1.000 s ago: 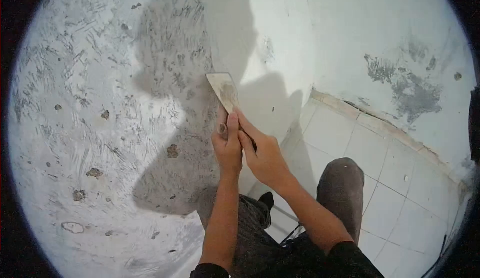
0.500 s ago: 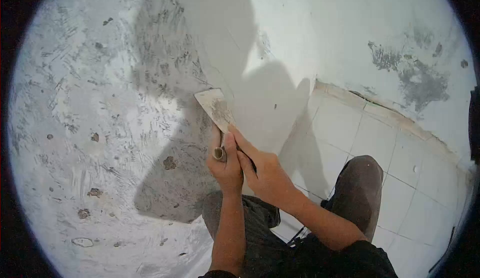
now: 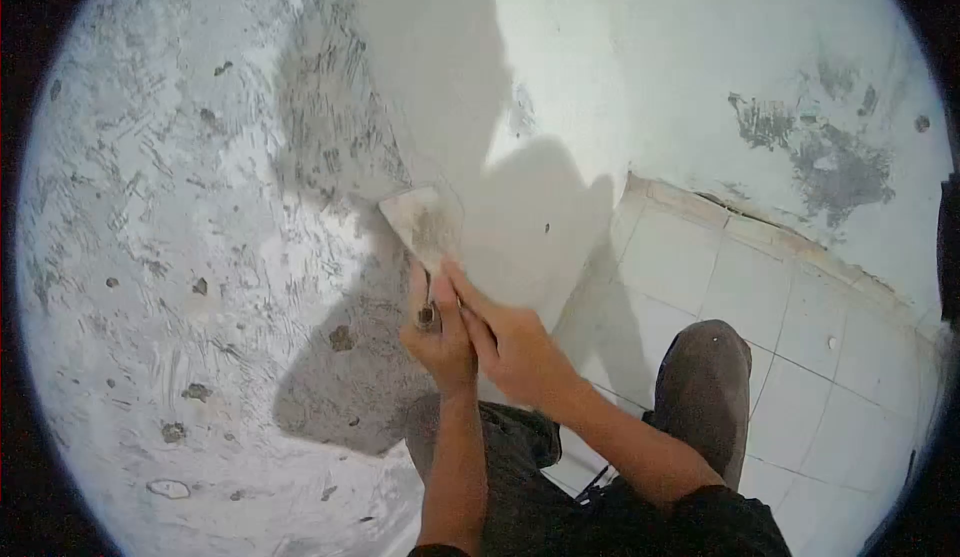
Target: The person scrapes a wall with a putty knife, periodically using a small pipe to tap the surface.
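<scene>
The left hand (image 3: 440, 342) is closed around the round-ended handle (image 3: 427, 318) of a broad, pale-bladed scraper (image 3: 412, 219), thumb pointing up towards the blade. On the far left, the rough, grey-and-white mottled wall surface (image 3: 140, 217) is covered in short scratch marks and pitted with small brown hollows (image 3: 342, 338); this stretch looks largely stripped, though white residue lies between the marks. The scraper is in the middle of the view, its wide edge angled up and left at the border between the rough surface and the smooth, off-white wall coating (image 3: 510, 232). Whether the edge bites under the coating cannot be told. The right hand (image 3: 520, 352) is wrapped around the tool beside the left, its forefinger stretched along the base of the blade. The coating beyond the border appears largely intact up to the corner, apart from thin cracks and a small scuffed spot (image 3: 522, 109), so that strip seems unworked. Further right are the white square floor tiles (image 3: 670, 257) and the adjoining pale wall (image 3: 720, 17), mostly coated, with a dark grey, patchy bare area (image 3: 845, 172) above the floor edge
</scene>
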`<state>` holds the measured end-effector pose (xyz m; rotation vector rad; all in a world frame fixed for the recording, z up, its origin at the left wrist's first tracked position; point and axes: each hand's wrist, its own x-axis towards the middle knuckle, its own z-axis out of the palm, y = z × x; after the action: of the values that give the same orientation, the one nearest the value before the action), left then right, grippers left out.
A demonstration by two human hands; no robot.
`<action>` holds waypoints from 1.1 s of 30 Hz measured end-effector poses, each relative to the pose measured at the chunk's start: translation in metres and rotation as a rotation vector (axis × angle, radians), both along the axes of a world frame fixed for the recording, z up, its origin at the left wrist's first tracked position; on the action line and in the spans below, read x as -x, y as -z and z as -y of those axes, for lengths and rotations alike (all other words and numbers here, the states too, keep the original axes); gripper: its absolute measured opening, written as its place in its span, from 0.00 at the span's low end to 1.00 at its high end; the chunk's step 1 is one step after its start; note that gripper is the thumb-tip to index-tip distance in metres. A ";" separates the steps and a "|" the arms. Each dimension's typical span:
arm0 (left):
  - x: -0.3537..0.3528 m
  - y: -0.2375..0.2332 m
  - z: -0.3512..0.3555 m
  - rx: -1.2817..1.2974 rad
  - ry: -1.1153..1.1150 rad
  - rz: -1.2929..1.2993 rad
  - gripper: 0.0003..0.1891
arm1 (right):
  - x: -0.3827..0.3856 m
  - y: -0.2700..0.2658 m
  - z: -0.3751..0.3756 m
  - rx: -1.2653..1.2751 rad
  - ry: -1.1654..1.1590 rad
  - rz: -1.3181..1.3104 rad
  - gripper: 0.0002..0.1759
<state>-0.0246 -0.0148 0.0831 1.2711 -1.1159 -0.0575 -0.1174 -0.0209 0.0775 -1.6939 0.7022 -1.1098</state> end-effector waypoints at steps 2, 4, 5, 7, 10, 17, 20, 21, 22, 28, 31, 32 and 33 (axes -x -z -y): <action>-0.002 0.003 0.004 0.003 -0.012 -0.002 0.19 | 0.007 -0.018 0.003 -0.112 -0.040 -0.019 0.27; -0.006 0.002 0.012 0.037 -0.017 0.003 0.18 | 0.006 -0.020 0.002 -0.208 -0.076 -0.029 0.27; -0.008 0.005 0.005 0.028 0.036 -0.053 0.18 | 0.002 -0.010 -0.005 -0.108 -0.021 -0.014 0.27; -0.012 0.009 0.005 0.083 0.024 -0.015 0.18 | -0.001 -0.002 -0.012 0.058 0.031 0.049 0.28; -0.013 0.004 0.001 0.019 -0.032 0.024 0.19 | -0.005 -0.002 -0.003 -0.007 0.004 0.047 0.28; -0.022 0.023 0.012 0.161 0.031 0.056 0.21 | 0.003 -0.004 -0.003 -0.051 -0.010 0.107 0.27; -0.022 0.009 0.010 0.007 0.033 0.091 0.21 | 0.000 0.002 0.003 -0.042 -0.029 0.082 0.27; -0.024 0.010 0.014 -0.012 0.027 0.085 0.21 | 0.003 -0.003 0.009 -0.081 -0.032 0.073 0.28; -0.022 0.011 0.011 -0.018 0.018 0.086 0.21 | 0.005 -0.006 0.012 -0.111 -0.028 0.066 0.29; -0.012 0.009 0.015 0.063 -0.001 0.051 0.19 | -0.002 0.009 0.010 0.054 0.042 0.184 0.28; -0.015 0.017 0.011 -0.001 0.025 -0.003 0.19 | 0.005 0.006 0.006 -0.020 -0.021 0.133 0.28; -0.017 0.017 0.011 -0.025 0.005 -0.001 0.19 | 0.009 -0.003 0.005 -0.060 -0.043 0.085 0.28; -0.022 0.024 0.013 -0.016 0.013 0.035 0.20 | 0.014 -0.011 0.002 -0.127 -0.045 0.015 0.28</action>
<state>-0.0022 -0.0280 0.0586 1.2838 -1.1560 -0.0541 -0.1309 -0.0233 0.0887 -1.5851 0.7068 -1.0244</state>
